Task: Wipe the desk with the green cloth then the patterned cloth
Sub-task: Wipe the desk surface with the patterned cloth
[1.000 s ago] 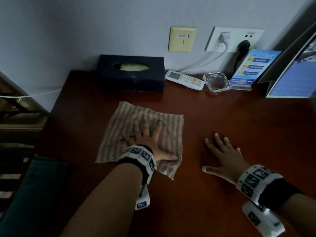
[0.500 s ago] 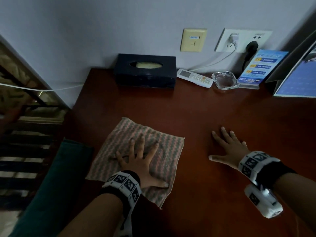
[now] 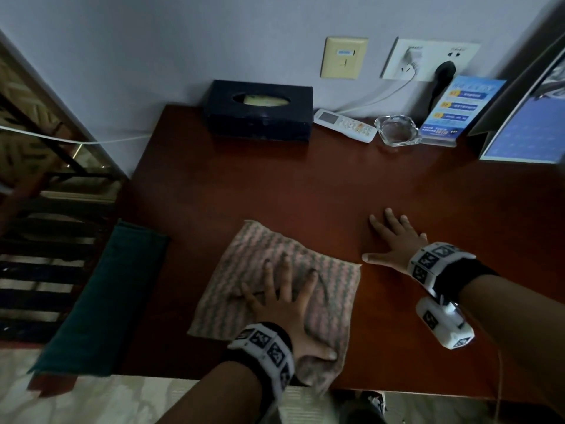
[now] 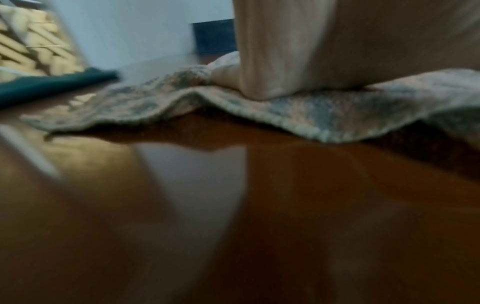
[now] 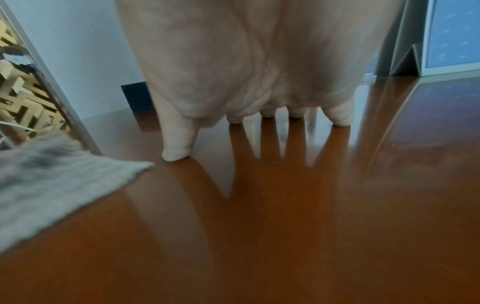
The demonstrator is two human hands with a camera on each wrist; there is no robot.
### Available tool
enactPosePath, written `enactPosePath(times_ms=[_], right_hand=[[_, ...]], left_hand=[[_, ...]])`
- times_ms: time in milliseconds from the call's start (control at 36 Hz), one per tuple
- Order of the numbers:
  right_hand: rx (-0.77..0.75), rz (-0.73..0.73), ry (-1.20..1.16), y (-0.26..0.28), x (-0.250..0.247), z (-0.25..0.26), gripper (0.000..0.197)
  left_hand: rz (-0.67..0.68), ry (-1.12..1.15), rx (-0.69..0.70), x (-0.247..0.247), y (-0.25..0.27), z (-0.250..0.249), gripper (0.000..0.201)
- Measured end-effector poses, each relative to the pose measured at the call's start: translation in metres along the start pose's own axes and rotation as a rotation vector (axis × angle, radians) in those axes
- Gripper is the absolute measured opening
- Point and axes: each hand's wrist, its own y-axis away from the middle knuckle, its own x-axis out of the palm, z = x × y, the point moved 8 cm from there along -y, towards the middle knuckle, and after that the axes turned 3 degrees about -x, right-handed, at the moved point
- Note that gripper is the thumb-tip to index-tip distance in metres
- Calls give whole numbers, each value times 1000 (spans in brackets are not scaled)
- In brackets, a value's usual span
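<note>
Patterned cloth [image 3: 275,286] lies flat at the worktop's [image 3: 305,194] near edge, one corner hanging over, under the left hand [image 3: 290,304], fingers spread straight. Just right, the right hand [image 3: 394,243] rests flat. Only the head view shows the green cloth [image 3: 101,301] at the left edge.

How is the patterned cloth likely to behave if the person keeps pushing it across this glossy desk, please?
Probably floppy: the patterned cloth buckles into ridges at its edge in the left wrist view. It likely slides easily, since the desk looks polished. Its corner beside the left hand already droops over the desk's near edge, so it may slip off.
</note>
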Motion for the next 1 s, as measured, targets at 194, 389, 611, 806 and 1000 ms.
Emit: enactPosePath(times_ms=[194,389,611,806,1000], right_hand=[[-10,-27,-9,-1,1,-1,92],[-15,-26,-9,-2,1,-2,95],[-64,-45,-24,-4,4,-6,93],[-96,-27,-68,-4,-3,-8,67],[-169,-37,-271,11,-6,-30,64]], left_hand=[[-20,-54,102,1,-13,-57,129],[-82,-29,65,-22,-27,-13,119],[-125,30,-180,-51,-41,34,129],[-103,-2,-100,-43,-43,-39,131],[-77,-86,97,-20,-51,-148,108]])
